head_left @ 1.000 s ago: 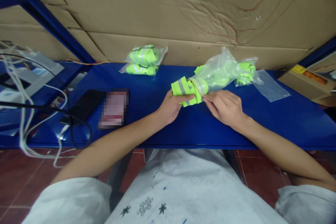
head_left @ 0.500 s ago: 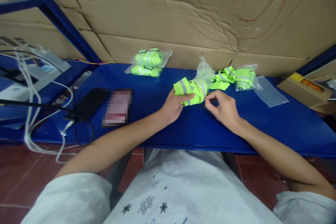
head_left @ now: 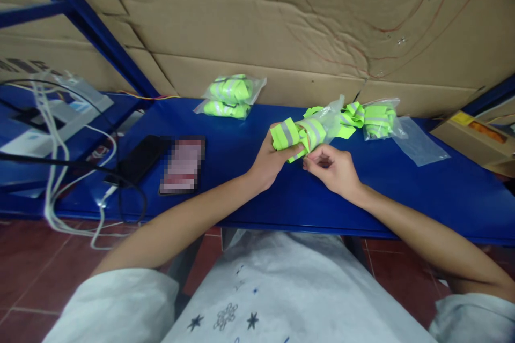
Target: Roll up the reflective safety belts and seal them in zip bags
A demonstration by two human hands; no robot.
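My left hand (head_left: 271, 158) is closed round a folded neon-yellow reflective strap (head_left: 286, 134) with grey stripes. Partly over the strap's right side is a clear plastic bag (head_left: 332, 117), its loose end pointing up and right. My right hand (head_left: 333, 169) pinches at the bag's opening, fingertips together at the lower edge of the bundle. Right behind the bundle lies another loose neon strap (head_left: 352, 118), beside a bagged strap (head_left: 379, 119). Which edge my right fingertips grip is hard to make out.
Two bagged neon bundles (head_left: 228, 96) lie at the back left. A phone (head_left: 183, 166) and a black device (head_left: 139, 159) with white cables (head_left: 50, 171) are on the left. An empty clear bag (head_left: 422, 142) and an open cardboard box (head_left: 475, 134) are at right.
The bag has swung to the right and now covers more of the strap's right side. My right hand has shifted slightly left and down along the bundle.
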